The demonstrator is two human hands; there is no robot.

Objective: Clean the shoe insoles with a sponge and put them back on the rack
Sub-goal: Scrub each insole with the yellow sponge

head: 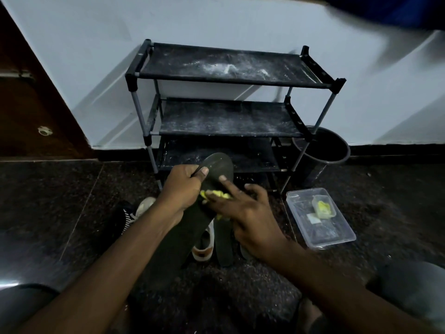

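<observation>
L hand (181, 186): insole (218, 165) toe up-right

Dark insole (213, 171): tilted, toe end up, gripped near the toe by the left hand (183, 186). Yellow-green sponge (216, 194): pressed onto it under the right hand (243, 213) fingers. Second insole (224, 244): flat on the floor beneath the right hand. Black three-shelf rack (228, 119): dusty, upright beyond both hands.

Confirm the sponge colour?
Yellow-green sponge, pressed by the right hand onto the dark insole; head view.
</observation>
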